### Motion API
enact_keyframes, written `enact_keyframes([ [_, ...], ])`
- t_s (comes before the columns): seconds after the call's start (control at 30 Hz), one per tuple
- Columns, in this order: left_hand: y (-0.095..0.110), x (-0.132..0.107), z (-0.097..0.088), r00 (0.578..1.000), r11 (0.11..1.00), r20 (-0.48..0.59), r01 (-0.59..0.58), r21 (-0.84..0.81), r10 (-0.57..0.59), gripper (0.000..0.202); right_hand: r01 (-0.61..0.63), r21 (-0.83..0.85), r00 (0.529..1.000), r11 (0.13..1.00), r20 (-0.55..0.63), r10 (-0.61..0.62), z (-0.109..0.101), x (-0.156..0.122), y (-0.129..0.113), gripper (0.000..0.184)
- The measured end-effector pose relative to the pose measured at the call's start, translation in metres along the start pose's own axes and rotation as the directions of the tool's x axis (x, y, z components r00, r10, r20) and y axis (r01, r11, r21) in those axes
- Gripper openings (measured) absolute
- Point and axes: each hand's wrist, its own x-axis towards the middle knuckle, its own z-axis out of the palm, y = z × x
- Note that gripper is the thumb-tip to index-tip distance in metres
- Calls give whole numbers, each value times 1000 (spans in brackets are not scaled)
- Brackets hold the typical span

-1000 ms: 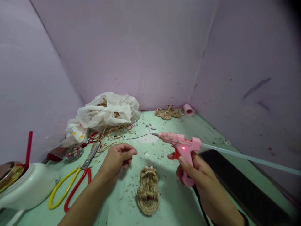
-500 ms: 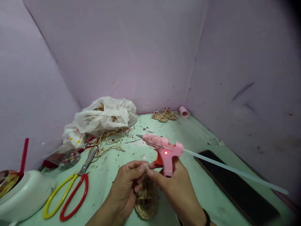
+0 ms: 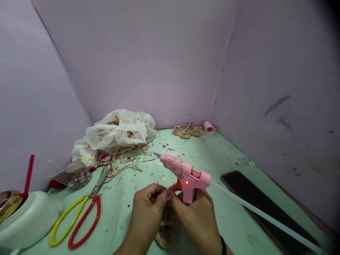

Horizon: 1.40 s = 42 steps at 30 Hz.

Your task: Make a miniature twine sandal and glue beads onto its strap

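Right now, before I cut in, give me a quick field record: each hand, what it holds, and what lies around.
Left hand: fingertips pinch the top of the sandal
Right hand: grip on glue gun; fingertip meets the left hand's
Glue gun: red light on, nozzle points left and away, glue stick out the back
Sandal: woven jute, mostly hidden under both hands
Left of hands: scissors, white pot
Far: bag, twine, small sandals
Right: dark slab
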Motion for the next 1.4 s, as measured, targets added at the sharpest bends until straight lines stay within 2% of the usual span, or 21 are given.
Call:
enact_keyframes([
  [0.03, 0, -3, 0, 996, 990, 10, -85, 112, 84, 20, 6, 10, 1000, 1000, -2, -6, 0, -1, 0, 11],
  [0.1, -1, -8, -2, 966, 914, 60, -259, 312, 253, 23, 20, 37, 1000, 999, 4, -20, -1, -2, -1, 12],
  [0.2, -5, -12, -6, 871, 710, 166, -476, 519, 462, 24, 5, 82, 1000, 997, 25, -7, -1, -5, -2, 16],
  [0.27, -8, -11, -8, 806, 599, 224, -565, 567, 549, 23, -9, 123, 999, 992, 46, 4, -2, -7, -3, 17],
  [0.33, -11, -10, -8, 766, 557, 249, -613, 560, 593, 23, -16, 158, 998, 987, 55, 8, -2, -8, -3, 17],
  [0.37, -12, -9, -7, 759, 562, 250, -623, 544, 601, 23, -17, 179, 998, 984, 56, 7, -1, -8, -3, 17],
  [0.43, -14, -10, -4, 780, 624, 232, -610, 489, 581, 24, -27, 220, 998, 975, 53, 15, -1, -10, 0, 18],
  [0.5, -13, -12, 0, 839, 750, 194, -542, 379, 509, 25, -44, 262, 998, 964, 62, 28, 0, -11, 2, 21],
  [0.57, -9, -12, 3, 928, 914, 145, -366, 177, 344, 27, -50, 288, 997, 956, 70, 31, 1, -12, 4, 21],
  [0.6, -7, -10, 5, 967, 974, 140, -223, 45, 215, 28, -51, 294, 997, 954, 73, 30, 1, -11, 4, 21],
  [0.63, -5, -9, 5, 983, 994, 167, -59, -88, 73, 29, -50, 295, 996, 954, 80, 27, 1, -11, 4, 21],
  [0.7, -1, -4, 5, 954, 933, 262, 220, -285, -145, 31, -45, 283, 995, 958, 101, 17, 0, -9, 2, 22],
  [0.73, 0, -1, 4, 935, 897, 300, 290, -335, -190, 32, -41, 278, 994, 960, 112, 10, -1, -7, 1, 22],
  [0.77, 0, 0, 3, 929, 882, 315, 305, -358, -194, 33, -34, 277, 993, 960, 118, 2, -3, -6, 0, 20],
  [0.87, -1, 3, -1, 963, 932, 255, 168, -321, -86, 35, 6, 269, 994, 963, 100, -35, -6, -4, -3, 13],
  [0.97, -2, 1, -3, 988, 988, 153, -1, -151, 25, 33, 18, 179, 997, 984, 74, -32, -8, -4, -4, 14],
  [1.03, -2, 0, -4, 988, 996, 126, -84, -14, 85, 32, 18, 105, 997, 994, 73, -25, -7, -4, -2, 17],
  [1.23, 1, -4, -6, 972, 951, 193, -182, 249, 135, 28, 33, -6, 999, 999, 42, -33, -6, -3, 3, 22],
  [1.4, -4, -11, -4, 948, 830, 160, -318, 458, 275, 24, 78, -68, 997, 995, 28, -76, -3, -8, 4, 32],
])
